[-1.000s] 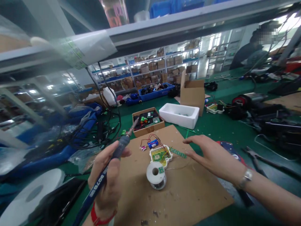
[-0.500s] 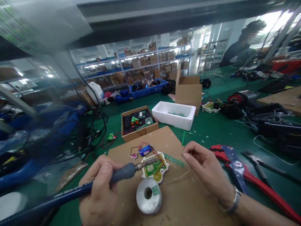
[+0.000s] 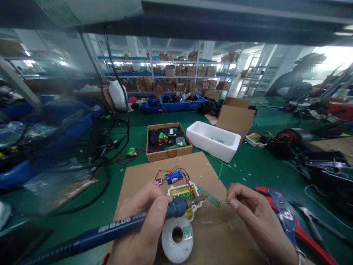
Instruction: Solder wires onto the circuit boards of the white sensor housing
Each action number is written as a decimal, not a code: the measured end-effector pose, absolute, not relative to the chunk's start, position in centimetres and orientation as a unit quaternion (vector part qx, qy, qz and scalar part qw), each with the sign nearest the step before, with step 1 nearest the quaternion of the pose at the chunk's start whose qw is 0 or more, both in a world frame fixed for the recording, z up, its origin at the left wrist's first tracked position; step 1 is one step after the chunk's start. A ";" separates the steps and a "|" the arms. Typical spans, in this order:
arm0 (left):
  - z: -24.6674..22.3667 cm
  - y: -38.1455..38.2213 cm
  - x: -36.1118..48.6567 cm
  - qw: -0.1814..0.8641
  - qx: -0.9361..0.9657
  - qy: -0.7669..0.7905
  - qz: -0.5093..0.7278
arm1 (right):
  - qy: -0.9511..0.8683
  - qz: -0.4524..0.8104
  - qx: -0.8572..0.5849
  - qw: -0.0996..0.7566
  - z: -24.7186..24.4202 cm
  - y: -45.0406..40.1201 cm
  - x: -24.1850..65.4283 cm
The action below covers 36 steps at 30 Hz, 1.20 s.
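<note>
1. Left hand [image 3: 140,228] closed firmly around a blue soldering iron [image 3: 116,226], thumb and fingers wrapped about its dark grip.
2. Long axis of the iron running almost level across the view, from lower left up slightly to the right; metal tip pointing right, just over a green circuit board [image 3: 182,193]. Contact between tip and board impossible to confirm from this angle.
3. Circuit board seated in a white plastic housing [image 3: 172,191], near the middle of a brown cardboard sheet [image 3: 204,165]. Just above it, a blue battery [image 3: 173,177] with red and black wires.
4. Right hand [image 3: 256,213] to the right of the board, fingertips pinched together - possibly on a fine wire, too thin to tell. Just beside those fingers, a green circuit-board strip [image 3: 208,196].
5. Below the iron, a white solder spool [image 3: 176,243] on the cardboard.
6. Around the sheet - green floor matting [image 3: 248,176], a cardboard box of electronics [image 3: 168,155], a white foam box [image 3: 212,141], red-handled pliers [image 3: 295,235]. Farther back, stocked warehouse shelves [image 3: 165,70] and a co-worker [image 3: 289,84].
</note>
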<state>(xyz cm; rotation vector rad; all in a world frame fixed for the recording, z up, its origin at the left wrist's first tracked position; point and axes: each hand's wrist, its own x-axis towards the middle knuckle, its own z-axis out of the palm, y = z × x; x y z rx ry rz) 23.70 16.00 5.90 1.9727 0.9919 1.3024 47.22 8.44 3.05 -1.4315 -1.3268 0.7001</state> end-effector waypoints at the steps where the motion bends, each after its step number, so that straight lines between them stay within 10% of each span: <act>1: 5.9 16.0 23.7 0.280 0.742 0.368 0.484 | -0.553 0.291 -0.596 0.505 3.0 8.4 47.3; 36: 6.5 15.7 23.8 0.395 0.721 0.336 0.459 | -0.568 0.264 -0.614 0.480 3.1 8.4 47.1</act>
